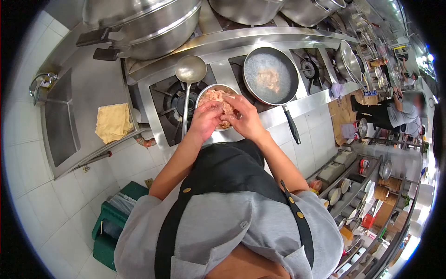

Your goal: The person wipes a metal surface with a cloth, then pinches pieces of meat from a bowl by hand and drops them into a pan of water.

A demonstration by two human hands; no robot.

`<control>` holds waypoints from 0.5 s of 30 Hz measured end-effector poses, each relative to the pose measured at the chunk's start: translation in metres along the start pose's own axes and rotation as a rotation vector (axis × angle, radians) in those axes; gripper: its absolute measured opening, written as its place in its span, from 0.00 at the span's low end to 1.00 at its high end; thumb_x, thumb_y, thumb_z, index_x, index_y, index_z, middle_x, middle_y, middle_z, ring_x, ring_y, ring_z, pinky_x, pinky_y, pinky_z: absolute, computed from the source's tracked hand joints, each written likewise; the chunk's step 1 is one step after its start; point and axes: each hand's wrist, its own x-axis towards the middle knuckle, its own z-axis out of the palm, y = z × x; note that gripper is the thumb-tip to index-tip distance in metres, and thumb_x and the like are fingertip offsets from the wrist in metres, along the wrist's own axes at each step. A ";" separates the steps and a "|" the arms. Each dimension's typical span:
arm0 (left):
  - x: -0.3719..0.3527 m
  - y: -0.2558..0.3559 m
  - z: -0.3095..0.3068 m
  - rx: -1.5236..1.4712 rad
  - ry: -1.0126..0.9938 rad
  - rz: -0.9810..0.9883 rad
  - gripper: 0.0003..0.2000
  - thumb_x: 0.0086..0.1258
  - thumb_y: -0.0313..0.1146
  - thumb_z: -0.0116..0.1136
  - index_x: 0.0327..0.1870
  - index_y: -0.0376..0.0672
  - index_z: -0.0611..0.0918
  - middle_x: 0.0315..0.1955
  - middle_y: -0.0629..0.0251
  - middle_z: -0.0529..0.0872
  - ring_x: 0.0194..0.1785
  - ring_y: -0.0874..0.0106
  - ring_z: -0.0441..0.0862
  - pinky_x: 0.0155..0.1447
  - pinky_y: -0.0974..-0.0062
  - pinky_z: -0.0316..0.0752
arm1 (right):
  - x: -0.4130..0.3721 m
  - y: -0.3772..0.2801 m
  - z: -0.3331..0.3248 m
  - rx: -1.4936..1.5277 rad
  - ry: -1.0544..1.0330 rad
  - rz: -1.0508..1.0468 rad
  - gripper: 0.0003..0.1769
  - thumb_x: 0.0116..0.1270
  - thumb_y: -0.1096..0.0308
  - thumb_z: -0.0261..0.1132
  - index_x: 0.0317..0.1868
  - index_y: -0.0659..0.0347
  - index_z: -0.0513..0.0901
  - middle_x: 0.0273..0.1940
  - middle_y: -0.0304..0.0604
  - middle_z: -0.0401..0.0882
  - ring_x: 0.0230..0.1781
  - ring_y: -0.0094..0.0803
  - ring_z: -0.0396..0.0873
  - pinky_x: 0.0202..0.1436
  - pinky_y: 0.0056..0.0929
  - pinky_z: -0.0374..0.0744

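Observation:
A round metal bowl [220,87] of pale pink, raw-looking meat pieces [214,96] sits at the front of the stove. Over it, my left hand [206,122] and my right hand [246,122] come together with curled fingers, pinching at the meat. The exact bit between the fingertips is partly hidden. Right of the bowl, a frying pan [258,63] on a burner holds cloudy, bubbling liquid with a pale clump [268,80] in the middle. A large metal ladle [191,69] lies left of the bowl, its handle running toward me.
Large steamer pots [153,35] stand behind the stove. To the left are a sink [60,118] and a folded yellow cloth [114,122]. The pan's black handle [291,124] juts out over the stove's front edge. Another person [404,111] stands at far right, near loaded shelves [367,200].

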 end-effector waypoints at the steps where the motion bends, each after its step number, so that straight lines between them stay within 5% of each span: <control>1: -0.003 0.001 0.005 0.006 -0.020 0.001 0.07 0.69 0.21 0.47 0.45 0.33 0.74 0.37 0.60 0.78 0.45 0.65 0.78 0.49 0.66 0.76 | -0.001 -0.001 -0.003 -0.006 -0.027 -0.035 0.22 0.51 0.74 0.72 0.49 0.63 0.80 0.43 0.46 0.78 0.36 0.33 0.79 0.38 0.25 0.78; 5: -0.008 0.026 0.018 0.058 -0.017 -0.001 0.07 0.71 0.28 0.48 0.44 0.34 0.75 0.40 0.55 0.82 0.45 0.62 0.81 0.51 0.65 0.77 | 0.009 0.007 -0.022 0.229 -0.004 0.250 0.17 0.57 0.75 0.66 0.49 0.61 0.80 0.41 0.43 0.81 0.40 0.29 0.79 0.44 0.28 0.78; 6: -0.004 0.028 0.005 0.025 -0.029 0.046 0.09 0.73 0.31 0.47 0.44 0.34 0.75 0.40 0.53 0.82 0.46 0.60 0.82 0.53 0.65 0.77 | 0.013 0.026 -0.027 0.448 0.124 0.207 0.12 0.60 0.75 0.63 0.46 0.64 0.80 0.41 0.40 0.81 0.40 0.23 0.77 0.44 0.24 0.78; 7: -0.004 0.033 -0.004 0.008 -0.009 0.084 0.10 0.72 0.32 0.48 0.44 0.34 0.75 0.39 0.53 0.82 0.45 0.60 0.82 0.52 0.63 0.77 | 0.023 0.019 -0.047 0.630 0.226 0.406 0.11 0.60 0.78 0.61 0.45 0.66 0.79 0.42 0.41 0.81 0.40 0.25 0.79 0.44 0.24 0.78; 9: -0.008 0.045 -0.021 -0.025 0.037 0.162 0.10 0.72 0.32 0.50 0.44 0.34 0.76 0.37 0.52 0.83 0.44 0.58 0.82 0.51 0.61 0.78 | 0.035 0.030 -0.085 0.852 0.367 0.241 0.14 0.58 0.82 0.58 0.47 0.68 0.76 0.42 0.46 0.79 0.40 0.34 0.80 0.42 0.29 0.80; 11: -0.015 0.057 -0.036 -0.008 0.067 0.176 0.10 0.72 0.32 0.49 0.44 0.33 0.75 0.38 0.53 0.82 0.44 0.59 0.82 0.52 0.62 0.78 | 0.040 0.033 -0.119 1.059 0.353 0.240 0.15 0.67 0.68 0.56 0.50 0.69 0.74 0.42 0.47 0.78 0.40 0.35 0.79 0.40 0.27 0.77; 13: -0.021 0.064 -0.042 0.015 0.087 0.189 0.10 0.72 0.32 0.48 0.44 0.34 0.75 0.38 0.54 0.82 0.44 0.60 0.82 0.52 0.63 0.77 | 0.041 0.032 -0.133 1.049 0.415 0.433 0.14 0.69 0.63 0.55 0.44 0.68 0.76 0.37 0.46 0.77 0.34 0.32 0.77 0.32 0.25 0.75; 15: -0.027 0.066 -0.047 0.043 0.108 0.199 0.10 0.74 0.33 0.46 0.43 0.35 0.76 0.38 0.56 0.83 0.45 0.62 0.82 0.52 0.66 0.77 | 0.037 0.051 -0.143 1.225 0.229 0.441 0.13 0.70 0.63 0.54 0.38 0.66 0.76 0.33 0.45 0.76 0.28 0.31 0.74 0.26 0.24 0.71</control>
